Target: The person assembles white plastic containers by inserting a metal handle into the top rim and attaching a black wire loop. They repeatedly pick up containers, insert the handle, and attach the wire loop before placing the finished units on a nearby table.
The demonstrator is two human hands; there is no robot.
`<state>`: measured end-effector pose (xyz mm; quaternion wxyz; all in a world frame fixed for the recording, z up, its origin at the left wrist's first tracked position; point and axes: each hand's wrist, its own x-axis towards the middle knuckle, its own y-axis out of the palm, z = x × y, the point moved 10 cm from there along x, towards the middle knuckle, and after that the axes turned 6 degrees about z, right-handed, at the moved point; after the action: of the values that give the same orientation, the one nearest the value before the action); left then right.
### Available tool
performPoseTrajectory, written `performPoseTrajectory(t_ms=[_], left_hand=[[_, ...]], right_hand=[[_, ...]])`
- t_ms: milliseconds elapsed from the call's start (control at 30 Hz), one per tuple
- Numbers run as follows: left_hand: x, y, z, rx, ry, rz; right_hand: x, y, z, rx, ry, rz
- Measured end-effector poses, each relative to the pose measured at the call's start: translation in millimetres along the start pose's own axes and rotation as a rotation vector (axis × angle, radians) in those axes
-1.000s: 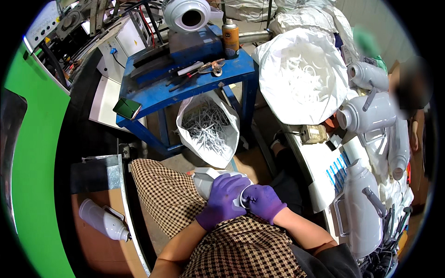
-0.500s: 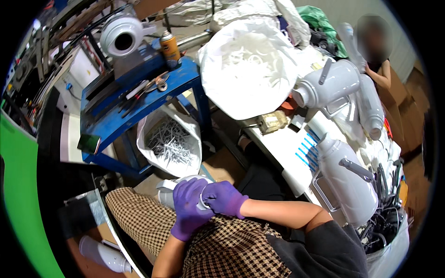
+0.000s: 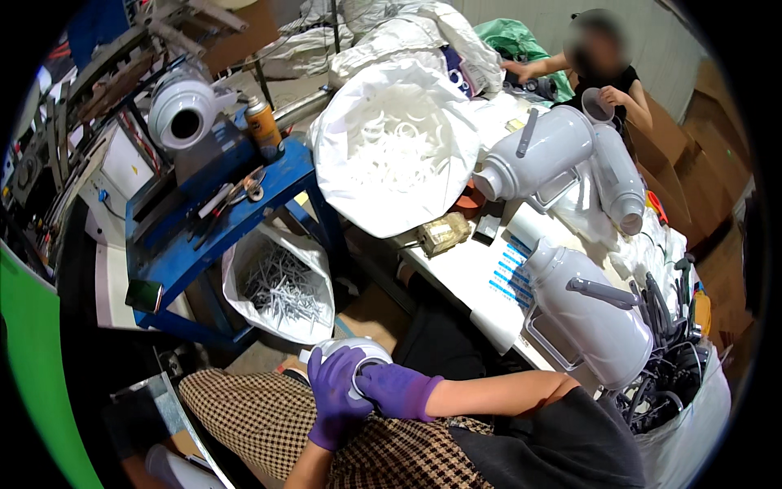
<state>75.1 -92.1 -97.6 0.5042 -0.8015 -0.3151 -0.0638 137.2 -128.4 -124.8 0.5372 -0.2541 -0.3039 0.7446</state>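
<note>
One jug [image 3: 358,349], half-hidden, sits front-right of blue bench [image 3: 285,167]: left hand [image 3: 336,399] grips it; right hand [image 3: 399,389], fingers hidden, can't tell. Small sack [image 3: 309,330] beside bench holds strips [image 3: 281,289]; large sack [image 3: 334,167] right of bench, rings [image 3: 399,151].

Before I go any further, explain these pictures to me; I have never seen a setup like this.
No robot here: a wide fisheye camera on a person's head looks down, so straight edges bend. The person's own purple-gloved left hand holds a pale grey vessel; the right hand, gloved alike, is at its rim, fingertips hidden. On the white table to the right lie a large grey jug and a sheet with blue strips. Ahead to the left, a blue bench bears an orange spray can and hand tools.
</note>
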Motion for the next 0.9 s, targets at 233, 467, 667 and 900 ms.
performPoseTrajectory(t_ms=[233, 467, 667, 900], left_hand=[[-6.5, -67.2, -48.8, 0.295, 0.200, 0.062], [-14.3, 20.6, -126.9, 0.265, 0.975, 0.393], [-6.4, 64.3, -144.6, 0.696, 1.253, 0.375], [-12.8, 77.9, -135.8, 0.654, 1.263, 0.408]], right_hand=[[-167.4, -172.5, -67.1, -0.162, 0.255, -1.168], [-227.7, -168.6, -162.4, -0.532, 0.646, -1.008], [-228.0, -168.6, -177.2, -0.397, 0.659, -1.019], [-224.3, -174.7, -175.1, -0.347, 0.703, -0.996]])
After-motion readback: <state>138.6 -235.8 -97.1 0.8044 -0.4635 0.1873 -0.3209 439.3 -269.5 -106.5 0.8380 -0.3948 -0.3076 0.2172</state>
